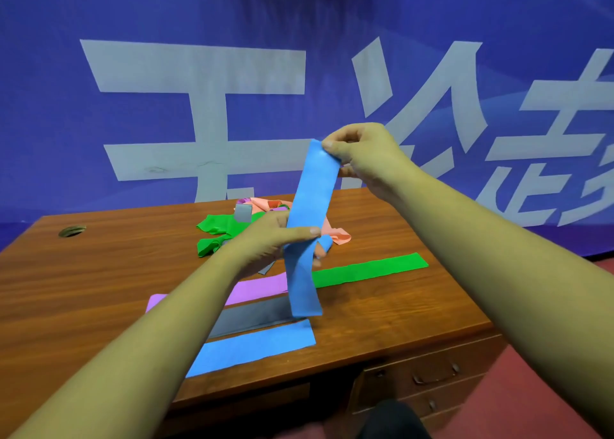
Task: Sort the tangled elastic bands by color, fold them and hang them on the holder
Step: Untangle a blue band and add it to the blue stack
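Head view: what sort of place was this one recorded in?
Probably an office or event room set up for recording. A wooden desk with drawers and a cable hole stands before a large blue banner printed with big white characters, on a reddish floor.

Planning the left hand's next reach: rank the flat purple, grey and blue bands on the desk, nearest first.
1. purple band, just below the left hand.
2. grey band, the next strip down.
3. flat blue band, by the desk front edge.
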Tool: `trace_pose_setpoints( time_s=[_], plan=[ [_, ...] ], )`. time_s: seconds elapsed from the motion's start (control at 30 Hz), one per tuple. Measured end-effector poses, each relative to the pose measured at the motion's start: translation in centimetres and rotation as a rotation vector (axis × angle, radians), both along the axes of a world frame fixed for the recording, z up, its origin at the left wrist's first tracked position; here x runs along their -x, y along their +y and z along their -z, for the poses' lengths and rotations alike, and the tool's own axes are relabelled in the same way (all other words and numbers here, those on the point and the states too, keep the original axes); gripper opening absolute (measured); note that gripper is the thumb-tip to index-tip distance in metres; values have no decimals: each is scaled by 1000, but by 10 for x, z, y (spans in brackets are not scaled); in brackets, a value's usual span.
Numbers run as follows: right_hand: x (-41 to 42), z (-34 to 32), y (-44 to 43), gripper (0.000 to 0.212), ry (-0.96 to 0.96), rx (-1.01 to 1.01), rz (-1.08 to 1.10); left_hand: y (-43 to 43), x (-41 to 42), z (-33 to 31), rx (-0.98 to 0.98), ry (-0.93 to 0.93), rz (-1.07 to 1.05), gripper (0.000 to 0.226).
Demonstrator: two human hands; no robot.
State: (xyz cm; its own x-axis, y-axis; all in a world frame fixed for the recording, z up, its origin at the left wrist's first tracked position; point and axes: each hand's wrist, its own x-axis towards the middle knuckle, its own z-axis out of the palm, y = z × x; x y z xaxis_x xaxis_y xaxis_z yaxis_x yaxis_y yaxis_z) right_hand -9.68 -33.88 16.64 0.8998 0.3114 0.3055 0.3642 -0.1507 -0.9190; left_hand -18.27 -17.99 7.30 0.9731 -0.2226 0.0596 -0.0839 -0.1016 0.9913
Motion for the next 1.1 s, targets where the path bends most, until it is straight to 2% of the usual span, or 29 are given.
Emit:
trace_pose_setpoints(
  time_s=[0.13, 0.33, 0.37, 0.47, 0.5, 0.6, 0.63, 0.73, 0.9, 0.97, 1.1],
  plan=[
    [-20, 15, -9, 13, 88, -97, 170, 18, 9, 20, -3, 128, 26, 10],
    [-42, 61, -23, 12, 264, -236, 386, 57, 28, 26, 4, 230, -17, 42],
    [-43, 69, -24, 12, 305, -250, 401, 63, 32, 26, 14, 240, -32, 45],
    [-39, 94, -22, 20, 395, -273, 394, 84, 44, 31, -6, 282, -74, 33],
    [-37, 103, -20, 21, 412, -268, 384, 92, 48, 34, -19, 306, -99, 36],
    [-23, 132, -8, 18, 470, -318, 313, 113, 66, 46, -52, 369, -220, 67],
    [-16, 141, -3, 14, 495, -323, 281, 119, 72, 51, -55, 386, -265, 62],
    [1, 163, 9, 8, 549, -319, 207, 138, 92, 60, 19, 469, -432, 24],
    [29, 188, 27, 15, 579, -264, 198, 166, 119, 83, 34, 484, -567, 11],
    [39, 201, 32, 12, 546, -150, 227, 169, 128, 93, 16, 462, -624, 8],
    [53, 226, 36, 17, 362, 94, 306, 165, 144, 115, -70, 370, -764, 8]
  ],
)
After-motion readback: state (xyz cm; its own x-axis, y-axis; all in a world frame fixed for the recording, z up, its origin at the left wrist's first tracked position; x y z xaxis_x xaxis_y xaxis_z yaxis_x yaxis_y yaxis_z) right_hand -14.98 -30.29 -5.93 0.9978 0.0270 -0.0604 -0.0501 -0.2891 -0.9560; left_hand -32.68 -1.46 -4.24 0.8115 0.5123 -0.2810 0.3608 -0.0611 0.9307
